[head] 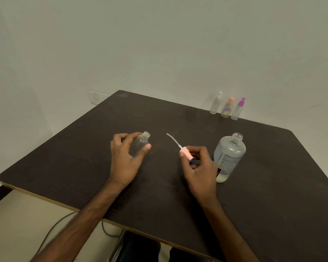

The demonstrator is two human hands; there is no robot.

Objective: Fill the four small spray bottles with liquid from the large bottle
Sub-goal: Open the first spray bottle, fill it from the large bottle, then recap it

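The left hand [124, 157] grips a small clear bottle [140, 143], fingers curled over its far side and the thumb pressed on its near side. The bottle has no cap, and its open neck pokes up just past the fingertips, tilted a little away from the palm. It sits low over the dark table [254, 195]; I cannot tell whether its base touches the top.

To the right of that grip, well apart from it, the right hand [199, 167] pinches a pink spray head [186, 153] between thumb and fingers. A thin white tube [173, 139] runs from the head up and towards the small bottle, its tip in the gap between the two hands. Something dark is tucked in the same fingers; what it is cannot be made out.

Just beside the right hand, on its outer side, stands the large bottle [229, 156], uncapped, clear, with a printed label facing the hand.

Far beyond the right hand, at the table's back edge by the wall, three capped spray bottles stand close together in a row: the white-topped bottle [216, 103], the peach-topped bottle [228, 107] and the purple-topped bottle [238, 108].

A wall socket [96, 97] sits beyond the left hand.
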